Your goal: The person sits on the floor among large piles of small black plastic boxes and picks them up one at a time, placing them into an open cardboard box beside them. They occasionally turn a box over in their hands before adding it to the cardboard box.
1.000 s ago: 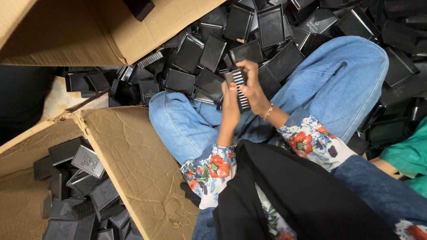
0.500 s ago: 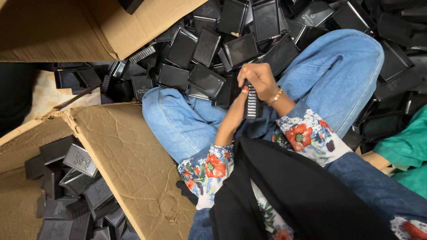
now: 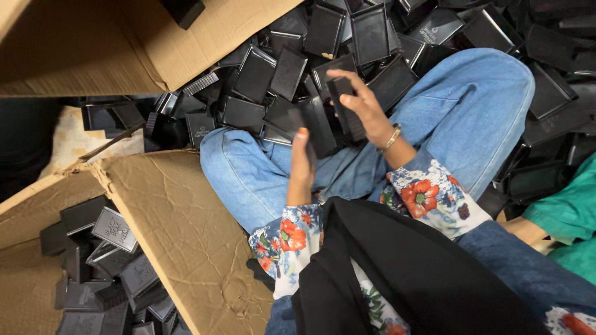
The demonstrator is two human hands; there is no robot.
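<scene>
- Black plastic lid [image 3: 340, 102], flat and rectangular, above the knee in blue jeans [image 3: 459, 105].
- Grasped at its edge by the fingers [image 3: 349, 99] of the right hand [image 3: 363, 108].
- Left hand [image 3: 302, 164] just beside, fingers closed around a second black piece [image 3: 313, 127].
- Behind, heap of similar black lids [image 3: 298, 56]; at left, cardboard box [image 3: 180, 229].

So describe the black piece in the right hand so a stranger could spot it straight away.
Find the blue-jeaned knees amid the heap of flat black plastic trays. Above them the right hand, with a gold bangle, lifts one narrow black piece: it alone is raised off the pile, pinched in its fingers.
</scene>
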